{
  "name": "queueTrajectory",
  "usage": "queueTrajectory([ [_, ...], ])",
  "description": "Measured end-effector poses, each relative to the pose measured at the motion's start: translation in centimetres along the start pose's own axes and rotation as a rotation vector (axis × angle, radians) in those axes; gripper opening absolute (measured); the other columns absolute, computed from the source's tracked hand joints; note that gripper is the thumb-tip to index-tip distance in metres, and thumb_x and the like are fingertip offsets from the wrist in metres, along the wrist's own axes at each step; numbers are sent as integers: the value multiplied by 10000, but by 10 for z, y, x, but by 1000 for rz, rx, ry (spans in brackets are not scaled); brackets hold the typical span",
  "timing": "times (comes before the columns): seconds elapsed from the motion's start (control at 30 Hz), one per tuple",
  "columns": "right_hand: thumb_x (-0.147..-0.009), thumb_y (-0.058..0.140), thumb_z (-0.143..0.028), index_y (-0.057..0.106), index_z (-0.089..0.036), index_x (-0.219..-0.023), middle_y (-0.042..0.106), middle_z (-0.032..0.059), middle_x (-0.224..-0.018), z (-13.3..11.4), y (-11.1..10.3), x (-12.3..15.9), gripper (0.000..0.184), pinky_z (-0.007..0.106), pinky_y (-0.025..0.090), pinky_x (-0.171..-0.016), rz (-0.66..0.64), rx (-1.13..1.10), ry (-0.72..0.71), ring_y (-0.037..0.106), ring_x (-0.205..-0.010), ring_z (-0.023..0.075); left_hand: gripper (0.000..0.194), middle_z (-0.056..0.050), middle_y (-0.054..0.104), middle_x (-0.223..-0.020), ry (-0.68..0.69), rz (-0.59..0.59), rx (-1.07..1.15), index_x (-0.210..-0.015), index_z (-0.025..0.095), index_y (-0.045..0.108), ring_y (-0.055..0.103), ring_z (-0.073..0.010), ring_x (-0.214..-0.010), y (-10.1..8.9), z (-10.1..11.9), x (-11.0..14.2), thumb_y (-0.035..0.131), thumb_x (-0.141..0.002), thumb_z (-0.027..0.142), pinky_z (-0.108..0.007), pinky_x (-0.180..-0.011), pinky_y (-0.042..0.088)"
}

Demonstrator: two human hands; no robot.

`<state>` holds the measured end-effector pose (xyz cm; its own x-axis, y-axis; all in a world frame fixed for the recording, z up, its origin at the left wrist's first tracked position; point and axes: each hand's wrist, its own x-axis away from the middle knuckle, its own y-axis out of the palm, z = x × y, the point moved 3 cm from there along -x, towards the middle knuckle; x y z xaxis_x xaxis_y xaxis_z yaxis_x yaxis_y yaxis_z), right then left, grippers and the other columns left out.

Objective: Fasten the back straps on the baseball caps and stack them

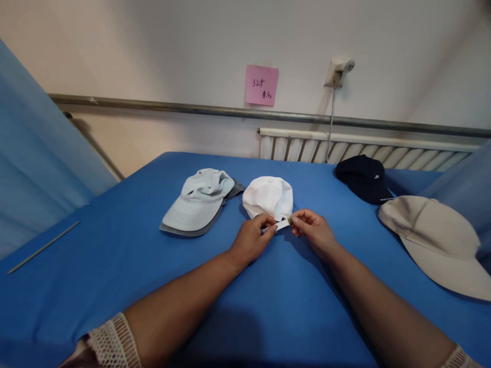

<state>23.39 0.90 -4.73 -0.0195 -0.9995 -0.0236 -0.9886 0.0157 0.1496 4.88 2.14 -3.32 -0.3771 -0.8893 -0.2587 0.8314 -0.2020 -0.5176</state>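
We're seeing the white cap (267,197) lying just far of both hands, mid blue sheet (134,266) | its strap (283,224) is running left–right, right end slightly farther | left hand (253,237) is pinching its left part, right hand (314,231) its right end; neither is sitting clearly nearer

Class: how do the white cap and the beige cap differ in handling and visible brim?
The left hand and right hand pinch the strap of the white cap; neither touches the beige cap. The white cap shows no brim here; the beige cap's brim points toward the lower right. Both lie on the blue sheet.
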Motion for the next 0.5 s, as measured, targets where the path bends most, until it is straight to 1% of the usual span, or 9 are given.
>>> queueTrajectory([
  [0.2, -673, 772, -498, 652, -191, -764, 619, -17, -576, -1, -1, -1, 342, 259, 435, -535, 18, 63, -47, 544, -523, 114, 144, -7, 705, -805, 5, -15, 27, -925, 177, 654, 653, -147, -735, 0, 2, 0, 580, -862, 284, -255, -687, 479],
  [0.37, -675, 769, -497, 658, -189, -769, 625, -12, -597, -1, 0, 0, 340, 265, 442, -546, -8, 42, -33, 555, -539, 118, 140, -6, 710, -814, 9, -6, 5, -927, 181, 661, 651, -146, -736, -1, 2, -1, 587, -856, 277, -252, -679, 477],
  [0.5, -673, 771, -497, 663, -190, -769, 632, -8, -605, 0, 0, -1, 339, 265, 440, -554, 6, 30, -23, 556, -548, 118, 130, -2, 707, -810, 29, -21, 13, -915, 183, 660, 650, -141, -733, -1, 3, -1, 581, -863, 273, -251, -689, 479],
])
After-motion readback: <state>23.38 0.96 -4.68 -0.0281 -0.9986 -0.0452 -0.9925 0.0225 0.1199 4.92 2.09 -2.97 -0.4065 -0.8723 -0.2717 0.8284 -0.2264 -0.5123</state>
